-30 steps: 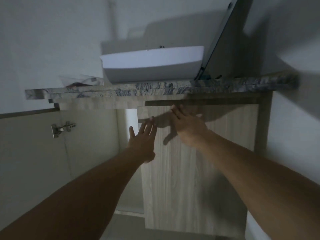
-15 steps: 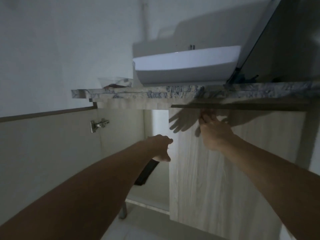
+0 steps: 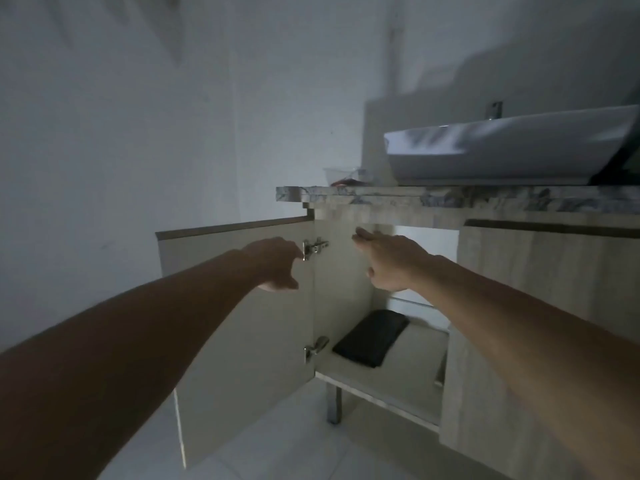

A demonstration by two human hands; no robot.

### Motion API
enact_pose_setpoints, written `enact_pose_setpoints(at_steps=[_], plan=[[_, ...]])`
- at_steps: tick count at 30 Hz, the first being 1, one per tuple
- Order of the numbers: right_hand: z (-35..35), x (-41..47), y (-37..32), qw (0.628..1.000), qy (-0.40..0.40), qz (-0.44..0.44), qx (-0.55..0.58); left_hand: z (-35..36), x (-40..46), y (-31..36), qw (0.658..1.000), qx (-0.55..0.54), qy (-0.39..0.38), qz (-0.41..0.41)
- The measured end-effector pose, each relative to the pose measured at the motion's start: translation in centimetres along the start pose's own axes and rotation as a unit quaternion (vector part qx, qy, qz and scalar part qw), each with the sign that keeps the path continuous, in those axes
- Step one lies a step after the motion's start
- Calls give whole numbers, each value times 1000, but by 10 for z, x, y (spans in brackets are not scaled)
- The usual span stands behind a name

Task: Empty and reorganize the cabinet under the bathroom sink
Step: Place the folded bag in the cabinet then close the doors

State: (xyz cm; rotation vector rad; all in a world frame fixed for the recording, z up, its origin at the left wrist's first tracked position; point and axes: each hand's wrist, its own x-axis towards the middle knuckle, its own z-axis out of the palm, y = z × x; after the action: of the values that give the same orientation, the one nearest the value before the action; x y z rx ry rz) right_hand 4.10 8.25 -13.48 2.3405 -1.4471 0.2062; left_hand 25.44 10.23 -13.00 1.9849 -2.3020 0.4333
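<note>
I'm at the opening stage of the clear-out: the left door (image 3: pixel 239 317) of the cabinet (image 3: pixel 349 306) stands swung wide, the right door (image 3: pixel 540 306) is shut, and nothing has come out yet. My left hand (image 3: pixel 277 263) hangs in front of the open door just beside the upper hinge (image 3: pixel 313 248), fingers loosely curled, holding nothing. My right hand (image 3: pixel 389 261) reaches into the upper part of the opening, fingers straight and together, palm down, empty; whether its tips touch the top rail I cannot tell. The one thing I can see inside is a dark folded pouch (image 3: pixel 372 337) lying flat on the cabinet floor, near the left wall, well below both hands. Up on the bench (image 3: pixel 450 197) sits the white sink (image 3: pixel 512 147), with a clear container (image 3: pixel 343 174) at its left end. Next move, as I judge it: drop the right hand to the pouch and lift it out, then open the right door to see the rest. Compared with half a second back, the view has swung left, the right hand has left the right door's top edge and crossed into the opening, and the pouch shows in full.
</note>
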Motion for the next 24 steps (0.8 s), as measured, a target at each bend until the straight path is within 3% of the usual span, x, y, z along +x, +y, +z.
enact_pose_setpoints(at_steps=[8,11,17,21,24], plan=[[-27,65,-121,995,15,-84,43,4,-48,-143,983,40,73,-166],[-28,90,-158,992,20,-113,55,19,-58,-175,967,-82,88,-223],[-21,139,-207,984,9,-165,73,50,-63,-192,898,-329,55,-288],[-19,160,-222,981,0,-164,101,76,-57,-188,866,-421,36,-267],[-17,169,-219,981,-11,-158,113,85,-53,-185,846,-465,63,-252]])
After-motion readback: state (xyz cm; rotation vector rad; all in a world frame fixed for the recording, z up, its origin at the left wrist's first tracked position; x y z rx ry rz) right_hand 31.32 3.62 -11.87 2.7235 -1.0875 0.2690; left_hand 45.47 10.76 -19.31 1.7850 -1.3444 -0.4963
